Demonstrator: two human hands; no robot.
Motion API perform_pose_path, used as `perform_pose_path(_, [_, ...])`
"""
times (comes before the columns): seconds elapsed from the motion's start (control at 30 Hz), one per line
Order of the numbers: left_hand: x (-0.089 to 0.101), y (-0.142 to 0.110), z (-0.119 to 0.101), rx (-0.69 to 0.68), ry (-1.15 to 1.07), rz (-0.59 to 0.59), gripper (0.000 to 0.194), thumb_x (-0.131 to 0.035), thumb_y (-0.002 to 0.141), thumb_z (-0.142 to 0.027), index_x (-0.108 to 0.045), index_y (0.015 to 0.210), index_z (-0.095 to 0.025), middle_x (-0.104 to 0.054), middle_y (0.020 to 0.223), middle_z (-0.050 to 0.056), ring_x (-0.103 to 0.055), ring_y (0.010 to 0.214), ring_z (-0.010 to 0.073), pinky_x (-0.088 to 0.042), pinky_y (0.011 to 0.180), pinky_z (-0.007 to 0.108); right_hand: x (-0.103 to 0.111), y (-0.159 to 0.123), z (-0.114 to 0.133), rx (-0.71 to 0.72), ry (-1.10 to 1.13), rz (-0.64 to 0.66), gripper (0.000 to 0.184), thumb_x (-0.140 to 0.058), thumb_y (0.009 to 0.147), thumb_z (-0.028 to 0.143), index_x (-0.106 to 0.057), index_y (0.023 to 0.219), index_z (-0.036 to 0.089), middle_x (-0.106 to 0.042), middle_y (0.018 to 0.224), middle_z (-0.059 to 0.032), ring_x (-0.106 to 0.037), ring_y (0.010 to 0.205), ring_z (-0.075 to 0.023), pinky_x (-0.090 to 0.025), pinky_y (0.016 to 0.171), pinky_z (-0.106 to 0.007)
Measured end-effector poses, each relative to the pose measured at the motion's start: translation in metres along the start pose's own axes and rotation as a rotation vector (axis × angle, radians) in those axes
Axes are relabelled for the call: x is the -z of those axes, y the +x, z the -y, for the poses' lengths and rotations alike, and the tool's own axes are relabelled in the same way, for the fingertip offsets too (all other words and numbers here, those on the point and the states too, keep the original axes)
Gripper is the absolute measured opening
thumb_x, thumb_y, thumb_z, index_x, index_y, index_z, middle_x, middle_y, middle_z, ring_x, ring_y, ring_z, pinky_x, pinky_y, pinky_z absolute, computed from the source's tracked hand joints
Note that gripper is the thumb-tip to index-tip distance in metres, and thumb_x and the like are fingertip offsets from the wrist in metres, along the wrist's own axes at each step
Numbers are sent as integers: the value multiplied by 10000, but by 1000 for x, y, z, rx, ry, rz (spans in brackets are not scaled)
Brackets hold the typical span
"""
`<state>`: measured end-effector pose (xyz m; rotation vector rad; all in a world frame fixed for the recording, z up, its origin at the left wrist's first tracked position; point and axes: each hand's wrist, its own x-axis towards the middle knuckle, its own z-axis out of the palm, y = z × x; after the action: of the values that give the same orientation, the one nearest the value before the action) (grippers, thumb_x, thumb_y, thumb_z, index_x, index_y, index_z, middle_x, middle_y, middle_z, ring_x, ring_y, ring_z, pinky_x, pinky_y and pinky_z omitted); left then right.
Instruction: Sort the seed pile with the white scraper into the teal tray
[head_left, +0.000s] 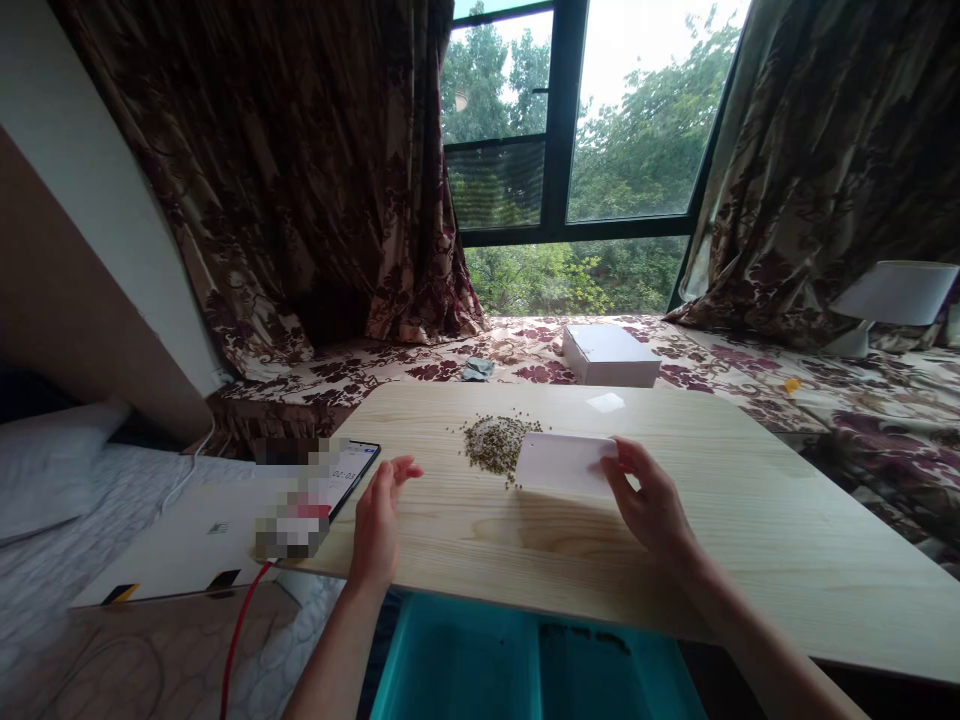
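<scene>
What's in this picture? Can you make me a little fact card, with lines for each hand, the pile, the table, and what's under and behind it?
Left hand: holds nothing that shows; beside the phone
Right hand: fingers pinch one end of a white card
Pile: small green and white grains, with strays around it; the card's other end is at its edge
Table: pale, wood-grained top
Under: teal bin with two compartments
Behind: white box, then a window with trees outside

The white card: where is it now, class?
In the head view, the card is right of centre over the table, gripped by the right hand, beside the pile.
</scene>
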<state>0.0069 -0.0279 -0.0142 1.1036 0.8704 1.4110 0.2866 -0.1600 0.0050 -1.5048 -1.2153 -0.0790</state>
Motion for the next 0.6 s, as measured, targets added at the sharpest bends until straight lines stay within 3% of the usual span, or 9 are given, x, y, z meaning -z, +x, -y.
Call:
perform_pose_path(0.3, [-1, -1, -2, -2, 10, -4, 483, -539, 815, -580, -653, 962, -135, -698, 889, 71, -641, 953, 205, -406, 1004, 389, -2, -1, -5, 10, -20, 31, 256, -508, 876, 403, -561, 1026, 203, -700, 796, -72, -695, 739, -217, -515, 515, -268])
perform_pose_path(0.6, [-1, -2, -3, 8, 11, -9, 486, -540, 810, -584, -655, 960, -136, -702, 891, 68, -644, 955, 197, -415, 992, 366, 4, 5, 0, -54, 16, 4, 293, -517, 868, 457, -566, 1009, 205, -689, 829, -72, -701, 762, -223, -561, 680, -350])
